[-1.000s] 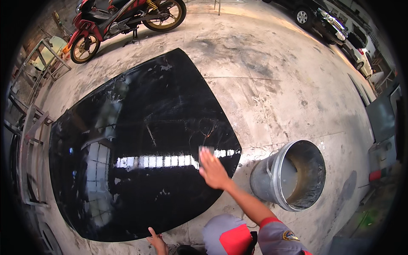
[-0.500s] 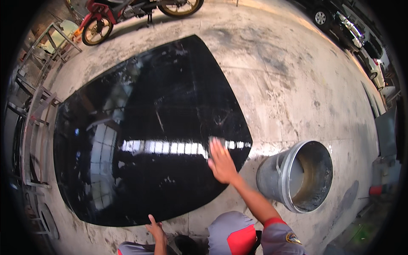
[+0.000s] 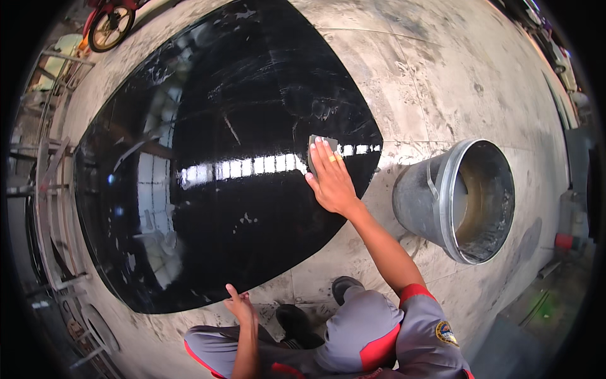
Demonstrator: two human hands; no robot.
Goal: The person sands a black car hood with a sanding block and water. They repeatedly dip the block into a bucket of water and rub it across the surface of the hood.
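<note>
A large glossy black car hood (image 3: 214, 234) lies on the floor in front of me, wet-looking, with scratches and pale patches. My right hand (image 3: 332, 180) presses down on it near its right corner, fingers stretched forward. Under those fingers is a grey piece of sandpaper (image 3: 312, 165); its edges show past the fingertips and beside the thumb, the rest is covered. At the hood's near edge is my left hand (image 3: 242, 308), thumb raised and fingers apart, holding nothing that I can see. Whether it touches the edge I cannot tell.
To the right, a dark bucket (image 3: 420, 196) with a handle leans over, its wide mouth facing right and murky liquid inside. A motorcycle wheel (image 3: 111, 29) shows at the far left. Metal frames (image 3: 47, 208) line the left side. My shoes (image 3: 297, 322) are close to the near edge.
The view has tilted down, so the hood and bucket appear higher and more of my legs shows. My right hand stays on the sandpaper in nearly the same spot; my left remains by the near edge.
</note>
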